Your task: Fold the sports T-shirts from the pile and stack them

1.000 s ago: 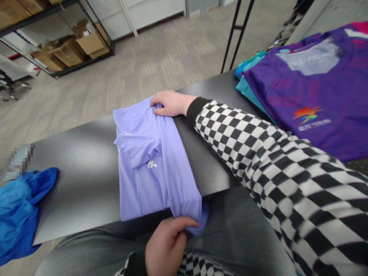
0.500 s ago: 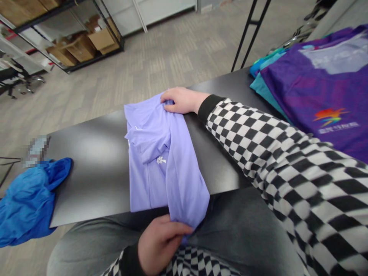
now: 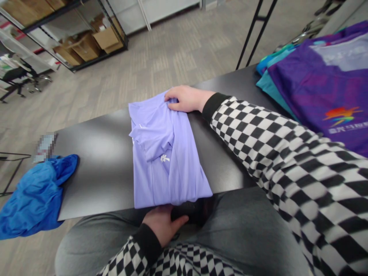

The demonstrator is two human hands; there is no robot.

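Note:
A lavender garment [image 3: 184, 165] lies folded lengthwise on the dark table, with small white marks on its front. Its near hem reaches the table's front edge. At the far end my right hand [image 3: 184, 99] rests on the fabric, thumb and fingers apart. My left hand [image 3: 162, 224] is below the near hem, in front of the table edge. The left thumb sticks out to the right, apart from the fingers, whose tips are hidden beneath the hem and edge.
Bunched blue fabric [image 3: 34, 195] hangs over the left end of the table [image 3: 94, 172]. Several purple and teal shirts [image 3: 313, 84] are piled at the right. Beyond stand a shelf with cardboard boxes [image 3: 86, 45] and a black metal frame [image 3: 255, 32].
My left hand has let go of the garment's near end and moved slightly left. That end, which hung over the edge, now lies flat along it. My right hand stays on the far end.

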